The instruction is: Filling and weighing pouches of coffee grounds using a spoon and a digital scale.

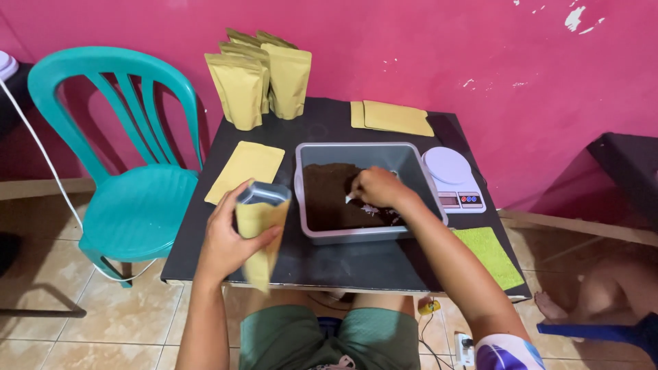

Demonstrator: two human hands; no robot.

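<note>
Both hands are busy over the dark counter (343, 264). Left hand (229, 236) is wrapped around a gold stand-up pouch (260, 226), holding it upright just beside the tub with its mouth spread open and its lower part blurred below the counter's front edge. Right hand (377, 188) reaches down into the grey plastic tub (418, 171), fingers closed on something small and pale, probably a scoop (351, 199), though most of it is hidden under the hand. It hangs just over the brown powder (325, 195) that fills the left part of the tub.

Next to the tub on the right sits a white kitchen scale (449, 175), and nearer the front corner lies a yellow-green cloth (490, 255). One flat gold pouch (245, 170) lies left of the tub, between it and the counter's edge. Behind, against the pink wall (411, 48), stands a group of filled gold pouches (253, 79), with a stack of flat ones (394, 116) lying to their right.

A teal plastic chair (130, 192) stands to the left on the tiled floor (103, 329), a white cord crossing in front of it. At the lower right, another person's bare foot (555, 305) shows, the rest cut off by the frame. Cables and a power strip under the counter are hard to make out.
</note>
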